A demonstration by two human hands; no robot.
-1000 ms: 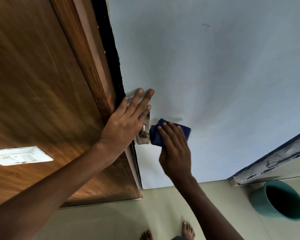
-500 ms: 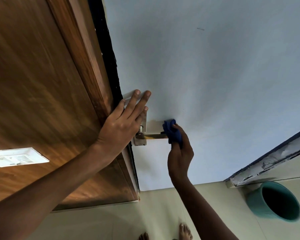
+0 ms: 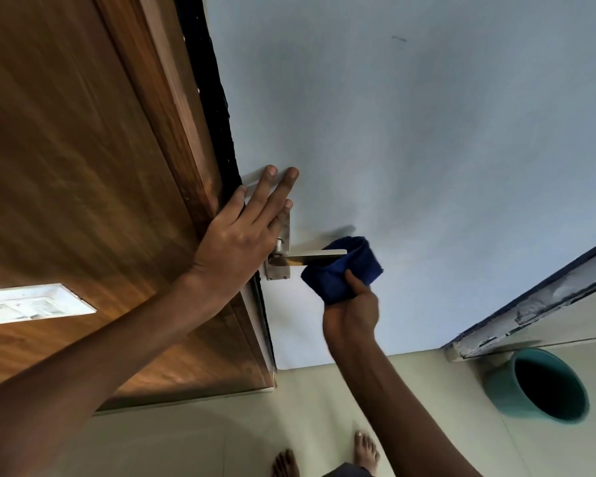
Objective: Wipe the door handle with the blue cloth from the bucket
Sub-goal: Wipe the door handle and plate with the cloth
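Observation:
A metal lever door handle sticks out from its plate on the pale blue door. My right hand grips the blue cloth, which wraps the free end of the lever from below. My left hand lies flat with fingers spread against the door edge and the handle plate, covering the lever's base. The teal bucket stands on the floor at the lower right, and its inside looks dark.
A brown wooden panel with a white switch plate fills the left side. A worn door frame runs along the right above the bucket. Beige floor tiles lie below, with my bare feet at the bottom edge.
My right hand has slid the cloth along the lever from near the plate out to its free end, baring the metal. The left hand has stayed against the door edge.

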